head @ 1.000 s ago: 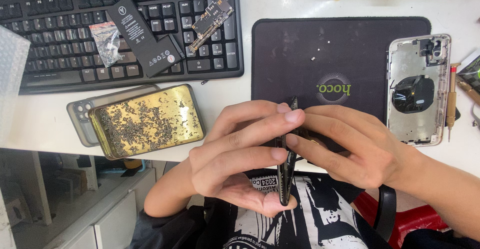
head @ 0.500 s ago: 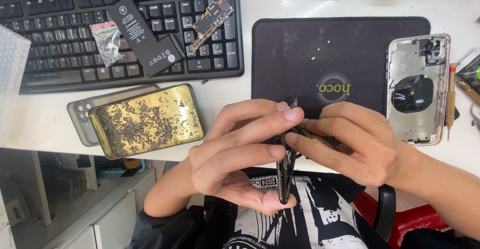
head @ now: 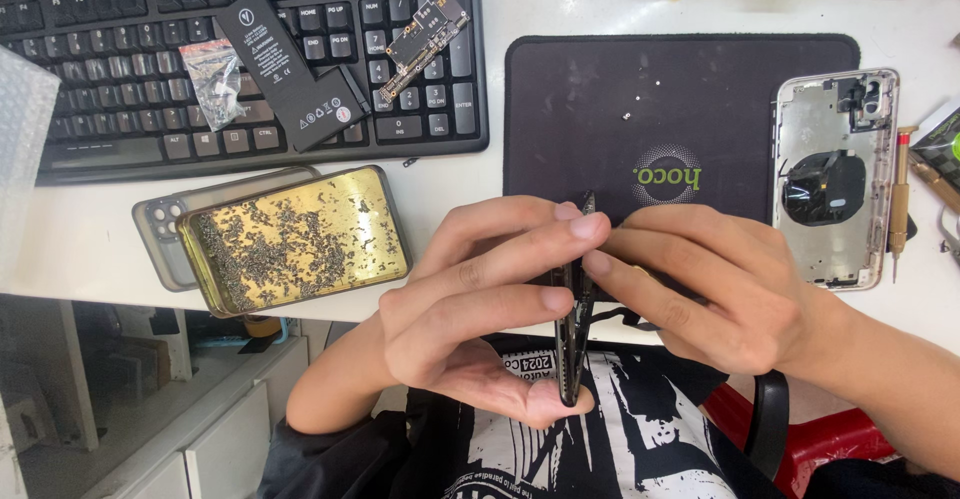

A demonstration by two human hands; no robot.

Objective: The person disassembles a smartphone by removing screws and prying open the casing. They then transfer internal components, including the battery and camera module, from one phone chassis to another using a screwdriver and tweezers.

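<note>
Above lap, at desk edge: left hand and right hand fingers pinch dark phone edge-on, upright. Black battery, small bag on keyboard; gold tray left; black mat behind.

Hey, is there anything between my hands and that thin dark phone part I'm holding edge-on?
Nothing visible. The left hand and right hand both grip the phone part directly, fingertips pressing its two faces.
</note>
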